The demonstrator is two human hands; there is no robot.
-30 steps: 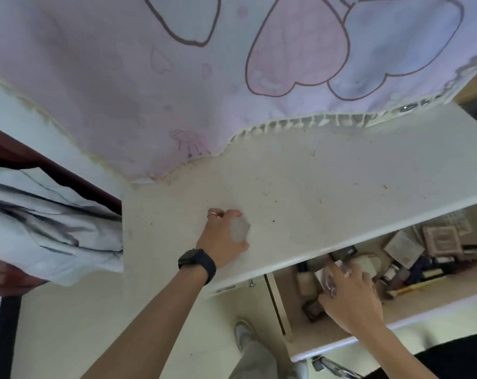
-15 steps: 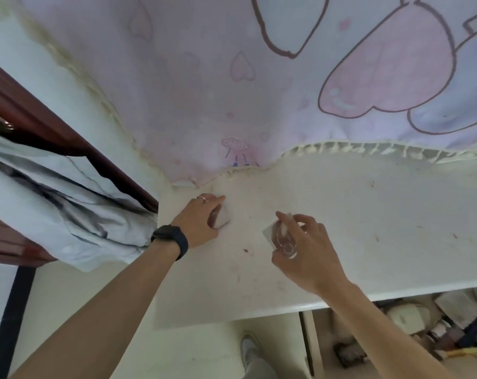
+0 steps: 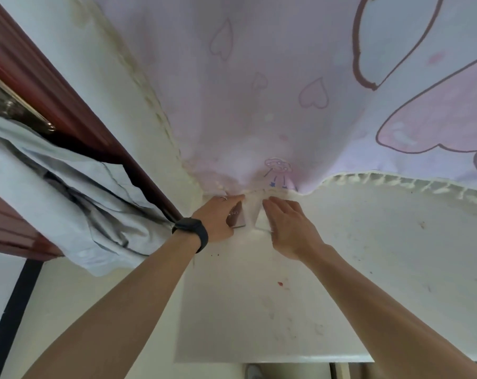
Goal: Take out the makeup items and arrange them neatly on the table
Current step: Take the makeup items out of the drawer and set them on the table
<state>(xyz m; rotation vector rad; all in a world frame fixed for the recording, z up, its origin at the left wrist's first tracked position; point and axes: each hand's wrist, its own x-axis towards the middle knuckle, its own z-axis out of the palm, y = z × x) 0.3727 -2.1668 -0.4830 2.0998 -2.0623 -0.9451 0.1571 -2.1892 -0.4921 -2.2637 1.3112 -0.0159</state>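
Left hand (image 3: 216, 218) fingers curl round a small pink case (image 3: 237, 218) on the table (image 3: 259, 310), back corner. Right hand (image 3: 290, 227) fingers lie together over a pale packet (image 3: 261, 223) (thumb hidden, grip unclear).

Both forearms rise from the lower edge and converge at frame centre. Our left hand (image 3: 218, 218) curls round a small pink case (image 3: 236, 216); our right hand (image 3: 289, 228) lays straight fingers over a white item (image 3: 260, 224).
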